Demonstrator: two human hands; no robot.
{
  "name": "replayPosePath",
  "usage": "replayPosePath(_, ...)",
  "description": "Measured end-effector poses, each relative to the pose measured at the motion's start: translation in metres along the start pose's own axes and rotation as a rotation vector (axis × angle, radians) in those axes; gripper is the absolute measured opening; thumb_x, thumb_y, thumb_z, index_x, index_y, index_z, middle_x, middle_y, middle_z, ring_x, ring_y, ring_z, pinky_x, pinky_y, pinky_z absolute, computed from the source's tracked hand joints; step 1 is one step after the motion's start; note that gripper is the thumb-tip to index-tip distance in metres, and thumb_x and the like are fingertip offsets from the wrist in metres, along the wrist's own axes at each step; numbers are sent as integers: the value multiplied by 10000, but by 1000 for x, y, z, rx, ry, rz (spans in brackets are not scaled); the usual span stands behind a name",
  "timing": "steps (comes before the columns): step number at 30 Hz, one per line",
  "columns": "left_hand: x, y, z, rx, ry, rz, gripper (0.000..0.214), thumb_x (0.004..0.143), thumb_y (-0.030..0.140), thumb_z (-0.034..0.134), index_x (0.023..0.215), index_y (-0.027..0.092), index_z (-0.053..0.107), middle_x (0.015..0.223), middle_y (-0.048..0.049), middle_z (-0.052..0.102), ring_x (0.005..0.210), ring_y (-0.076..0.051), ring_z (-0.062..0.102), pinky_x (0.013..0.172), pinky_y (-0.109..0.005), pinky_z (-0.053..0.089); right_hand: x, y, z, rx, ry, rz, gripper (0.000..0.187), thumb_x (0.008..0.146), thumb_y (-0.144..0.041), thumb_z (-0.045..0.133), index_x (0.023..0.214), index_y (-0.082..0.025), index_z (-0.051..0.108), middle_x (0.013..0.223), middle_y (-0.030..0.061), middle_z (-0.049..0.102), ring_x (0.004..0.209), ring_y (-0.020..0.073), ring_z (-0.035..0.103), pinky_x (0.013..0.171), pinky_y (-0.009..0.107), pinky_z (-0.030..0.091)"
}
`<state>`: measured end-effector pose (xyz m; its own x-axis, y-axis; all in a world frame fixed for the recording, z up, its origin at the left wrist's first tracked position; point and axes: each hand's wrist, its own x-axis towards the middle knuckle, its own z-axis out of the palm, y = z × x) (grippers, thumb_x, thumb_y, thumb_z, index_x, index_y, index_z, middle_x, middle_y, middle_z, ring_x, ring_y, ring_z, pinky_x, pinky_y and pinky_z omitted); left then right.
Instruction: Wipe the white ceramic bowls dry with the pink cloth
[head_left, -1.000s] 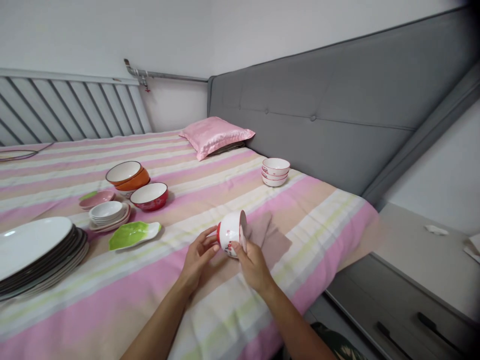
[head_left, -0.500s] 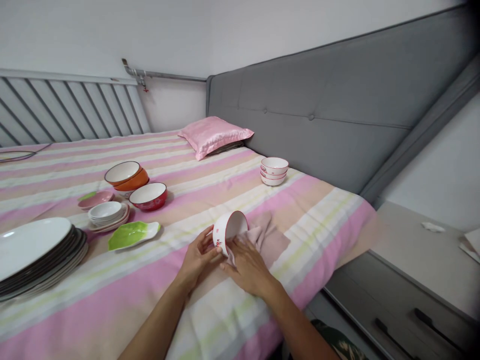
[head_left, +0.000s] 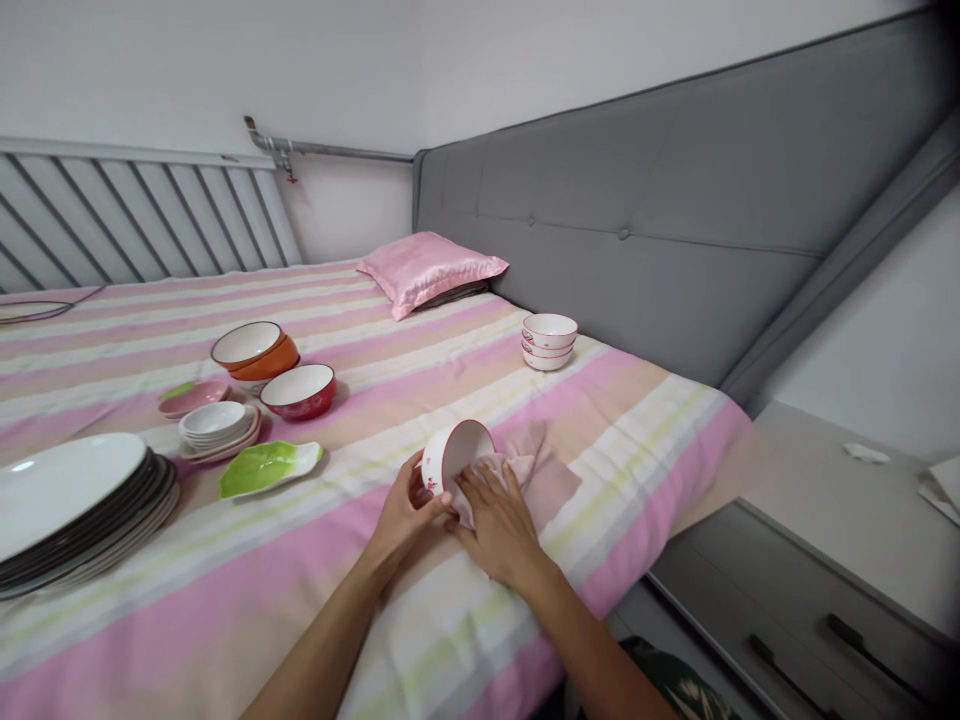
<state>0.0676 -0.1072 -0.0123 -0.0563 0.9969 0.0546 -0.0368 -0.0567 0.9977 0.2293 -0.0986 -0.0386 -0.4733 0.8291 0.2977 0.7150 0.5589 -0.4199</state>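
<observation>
A white bowl [head_left: 437, 462] with a red rim and small red flowers is tipped on its side above the striped bedsheet [head_left: 315, 590], its mouth facing right. Fingers and thumb of my left hand [head_left: 405, 510] grip it from the left, near the base and lower rim. My right hand [head_left: 499, 525] presses a pale pink cloth [head_left: 536, 470] against the bowl's inside, fingertips within the mouth. The rest of the cloth lies crumpled on the bed to the right. Part of the bowl's lower rim is hidden by cloth and fingers.
Matching white bowls [head_left: 549, 343] stand stacked farther back. At left are a red bowl [head_left: 300, 392], orange bowls [head_left: 259, 352], a green leaf-shaped dish [head_left: 266, 470], small white dishes [head_left: 214, 422] and a tall plate stack [head_left: 71, 490]. A grey headboard [head_left: 637, 200] and drawer cabinet [head_left: 780, 590] border the right.
My right hand has shifted slightly, its fingers spread more over the cloth at the bowl's mouth. The bowl has turned a little in my left hand.
</observation>
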Motion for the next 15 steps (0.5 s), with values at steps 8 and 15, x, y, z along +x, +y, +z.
replayPosePath(8,1,-13,-1,147,70,-10,642,720,352,696,1278,156,447,1264,-126,577,1150,-274,546,957,-387,438,-4,-7,-5,78,57,-120,598,873,-456,538,1382,-178,394,1379,81,522,1348,280,365,1167,534,91)
replayPosePath(15,0,-16,-6,140,95,-43,567,719,218,626,1260,157,468,1269,-119,573,1152,-277,532,955,-383,422,0,-10,-14,361,268,-128,779,800,-403,625,1439,-186,236,1417,139,454,1325,295,396,1128,574,200)
